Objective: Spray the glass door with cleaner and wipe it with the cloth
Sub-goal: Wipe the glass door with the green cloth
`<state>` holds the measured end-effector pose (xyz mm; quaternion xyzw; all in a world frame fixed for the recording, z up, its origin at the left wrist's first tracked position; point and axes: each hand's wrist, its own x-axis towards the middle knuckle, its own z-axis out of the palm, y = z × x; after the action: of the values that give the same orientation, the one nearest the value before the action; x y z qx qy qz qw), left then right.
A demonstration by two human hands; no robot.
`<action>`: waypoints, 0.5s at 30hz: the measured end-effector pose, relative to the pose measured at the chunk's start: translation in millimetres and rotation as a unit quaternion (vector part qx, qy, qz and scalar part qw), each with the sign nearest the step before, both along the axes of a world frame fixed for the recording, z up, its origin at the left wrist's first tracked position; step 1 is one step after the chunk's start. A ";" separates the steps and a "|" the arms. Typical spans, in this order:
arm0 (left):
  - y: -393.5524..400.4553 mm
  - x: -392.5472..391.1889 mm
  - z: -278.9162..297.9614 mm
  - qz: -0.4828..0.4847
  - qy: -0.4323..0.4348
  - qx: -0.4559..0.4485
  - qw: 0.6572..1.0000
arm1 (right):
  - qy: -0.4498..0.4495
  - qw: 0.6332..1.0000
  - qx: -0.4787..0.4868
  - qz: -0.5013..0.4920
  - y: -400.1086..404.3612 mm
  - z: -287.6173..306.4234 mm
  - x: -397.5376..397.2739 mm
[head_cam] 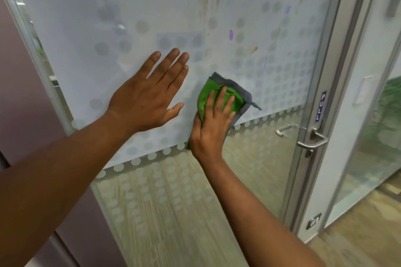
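The glass door (152, 6) fills the view, frosted with a dotted pattern above and clear glass below. My right hand (211, 130) presses a folded green and grey cloth (233, 91) flat against the frosted glass near the lower edge of the frosting. My left hand (149, 93) rests flat on the glass to the left of the cloth, fingers spread and holding nothing. Brownish and purple smears (231, 34) mark the glass above the cloth. No spray bottle is in view.
A metal lever handle (312, 143) and a blue PULL sticker (320, 106) sit on the door's right edge by the aluminium frame (338, 71). A dull purple wall (19, 93) is on the left. Another glass panel (379, 115) lies to the right.
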<state>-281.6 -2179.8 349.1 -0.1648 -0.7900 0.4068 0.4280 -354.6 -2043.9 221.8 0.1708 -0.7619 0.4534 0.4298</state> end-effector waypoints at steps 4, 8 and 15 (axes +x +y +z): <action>1.9 0.6 1.9 -0.004 0.001 0.004 1.000 | -0.039 0.999 -0.029 -0.013 21.2 -6.6 -18.8; 2.5 0.7 0.9 -0.004 -0.006 0.009 1.000 | -0.133 0.980 -0.144 -0.022 33.3 -22.0 -29.1; 14.0 0.3 -0.9 -0.024 -0.018 0.026 0.999 | -0.152 0.981 -0.117 -0.014 35.7 -53.3 -27.1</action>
<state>-281.3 -2165.8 348.2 -0.1799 -0.8038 0.3722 0.4278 -381.8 -2008.2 168.5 0.0373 -0.7622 0.5543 0.3323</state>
